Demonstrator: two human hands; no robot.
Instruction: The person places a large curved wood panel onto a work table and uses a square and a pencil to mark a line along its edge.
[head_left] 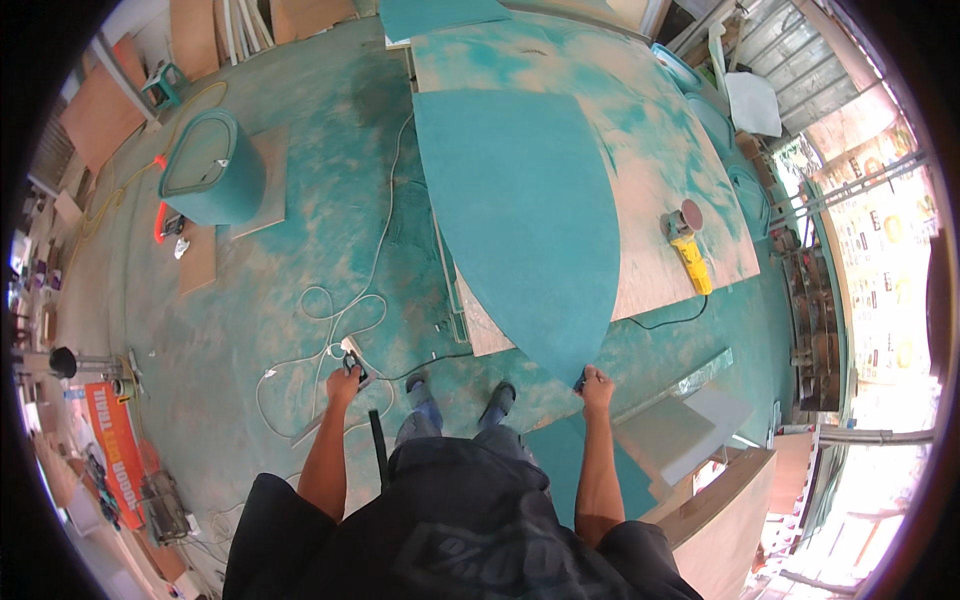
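Observation:
A large teal panel point(520, 200), wide at the far end and narrowing to a point, lies on a dust-stained board table point(640, 250). At that tip, my right hand point(597, 387) is closed; a small dark patch shows at its fingers, too small to make out. Lower on the left, my left hand point(345, 385) is closed around a dark piece where a black cord point(430, 358) meets it. Just beyond it is a white socket block point(349, 346) on a pale cable point(325, 300). On the table's right rests a yellow angle grinder point(690, 255) with a round sanding disc.
A teal tub point(213, 170) stands on a board at the far left. Loops of pale cable lie on the dusty floor by my feet point(497, 403). Flat panels point(680, 440) lie at lower right. Shelving point(815, 320) lines the right side, and an orange banner point(113, 450) hangs left.

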